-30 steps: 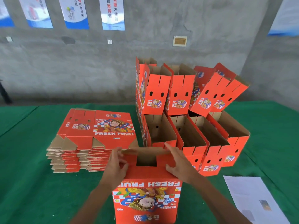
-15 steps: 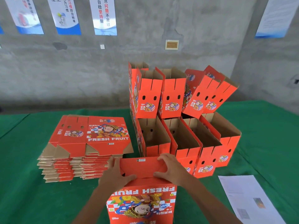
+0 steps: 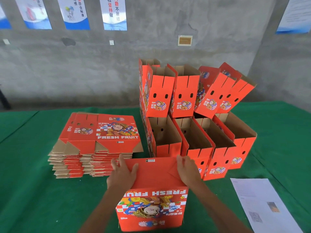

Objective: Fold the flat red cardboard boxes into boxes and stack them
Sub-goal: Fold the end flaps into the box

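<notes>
At lower centre of the frame, an upside-down red printed cardboard box [image 3: 152,195] stands on the green-covered table [image 3: 33,199]. Left hand [image 3: 122,174] and right hand [image 3: 186,170] press spread fingers flat on its folded bottom flaps, likely to lock them. Flat red cardboard blanks [image 3: 99,142] lie stacked at left; finished red boxes [image 3: 198,118] crowd just behind; a white paper sheet [image 3: 262,204] lies lower right.
</notes>
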Available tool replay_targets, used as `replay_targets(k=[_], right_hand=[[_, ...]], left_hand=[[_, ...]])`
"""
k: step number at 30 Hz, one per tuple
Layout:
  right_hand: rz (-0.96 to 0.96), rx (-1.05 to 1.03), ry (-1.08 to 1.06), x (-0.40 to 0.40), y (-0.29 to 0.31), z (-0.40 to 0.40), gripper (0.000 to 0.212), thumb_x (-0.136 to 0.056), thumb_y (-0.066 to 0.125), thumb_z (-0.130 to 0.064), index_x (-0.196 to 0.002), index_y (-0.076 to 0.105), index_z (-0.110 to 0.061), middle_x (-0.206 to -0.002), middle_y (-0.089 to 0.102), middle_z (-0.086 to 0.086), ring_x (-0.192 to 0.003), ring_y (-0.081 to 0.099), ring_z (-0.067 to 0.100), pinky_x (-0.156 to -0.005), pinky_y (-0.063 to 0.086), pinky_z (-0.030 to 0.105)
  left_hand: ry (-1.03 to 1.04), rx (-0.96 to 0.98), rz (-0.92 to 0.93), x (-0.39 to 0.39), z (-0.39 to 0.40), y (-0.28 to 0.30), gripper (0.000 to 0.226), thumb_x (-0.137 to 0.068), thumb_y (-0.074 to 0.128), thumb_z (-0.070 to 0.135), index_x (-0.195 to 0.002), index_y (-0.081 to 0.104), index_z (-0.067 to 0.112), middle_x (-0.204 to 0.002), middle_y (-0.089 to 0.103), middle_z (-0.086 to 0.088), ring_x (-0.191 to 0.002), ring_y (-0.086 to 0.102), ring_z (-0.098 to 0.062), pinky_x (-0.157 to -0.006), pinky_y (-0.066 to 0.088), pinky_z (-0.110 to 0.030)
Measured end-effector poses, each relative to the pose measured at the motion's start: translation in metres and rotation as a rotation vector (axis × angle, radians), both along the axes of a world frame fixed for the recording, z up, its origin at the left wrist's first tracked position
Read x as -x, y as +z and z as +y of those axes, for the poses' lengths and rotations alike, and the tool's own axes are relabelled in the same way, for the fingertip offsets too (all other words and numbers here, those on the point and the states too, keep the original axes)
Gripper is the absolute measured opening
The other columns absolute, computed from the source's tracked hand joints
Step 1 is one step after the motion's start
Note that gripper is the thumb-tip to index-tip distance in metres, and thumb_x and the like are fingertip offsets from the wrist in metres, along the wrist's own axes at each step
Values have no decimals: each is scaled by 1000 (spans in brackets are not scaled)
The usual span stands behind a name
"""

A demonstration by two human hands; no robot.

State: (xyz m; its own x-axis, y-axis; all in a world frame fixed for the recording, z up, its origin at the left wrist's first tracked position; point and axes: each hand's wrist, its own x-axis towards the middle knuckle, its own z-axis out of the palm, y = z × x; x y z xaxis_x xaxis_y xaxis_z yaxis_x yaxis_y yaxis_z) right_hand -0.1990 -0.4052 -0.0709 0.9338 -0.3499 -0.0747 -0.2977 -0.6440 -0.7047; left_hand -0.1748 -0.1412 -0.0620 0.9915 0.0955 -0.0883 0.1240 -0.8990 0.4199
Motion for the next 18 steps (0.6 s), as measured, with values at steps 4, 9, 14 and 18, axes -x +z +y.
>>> replay_targets(k=[4, 9, 14, 18], right_hand=[[549, -688, -93, 8, -2, -17, 107, -83, 13, -92, -124, 61, -7, -103, 76, 18, -94, 75, 35, -78, 60, 43], [765, -517, 10, 21, -13, -32, 107, -80, 12, -96, -123, 59, -10, -112, 69, 21, -102, 70, 32, -81, 62, 41], [888, -595, 141, 24, -4, -28, 100, -71, 10, -102, -93, 60, -18, -90, 63, 8, -85, 59, 20, -76, 53, 27], [853, -644, 211, 33, 0, -19, 99, -64, 25, -104, -99, 57, -18, -88, 58, 8, -75, 57, 19, -71, 52, 29]], left_hand=[[-1, 114, 40, 2, 14, -2, 72, -100, 34, 68, -159, 13, 33, -145, 53, -13, -128, 58, -37, -105, 49, -56], [8, 259, 55, 5, 19, 2, 55, -102, 37, 63, -146, 35, 29, -134, 60, -14, -118, 62, -36, -103, 49, -51], [118, 386, 33, 15, 33, 5, 48, -101, 42, 64, -116, 44, 18, -109, 62, -7, -103, 63, -32, -97, 50, -48], [202, 387, 51, 25, 54, 5, 46, -100, 48, 62, -109, 49, 17, -95, 59, -2, -96, 61, -29, -86, 46, -39]])
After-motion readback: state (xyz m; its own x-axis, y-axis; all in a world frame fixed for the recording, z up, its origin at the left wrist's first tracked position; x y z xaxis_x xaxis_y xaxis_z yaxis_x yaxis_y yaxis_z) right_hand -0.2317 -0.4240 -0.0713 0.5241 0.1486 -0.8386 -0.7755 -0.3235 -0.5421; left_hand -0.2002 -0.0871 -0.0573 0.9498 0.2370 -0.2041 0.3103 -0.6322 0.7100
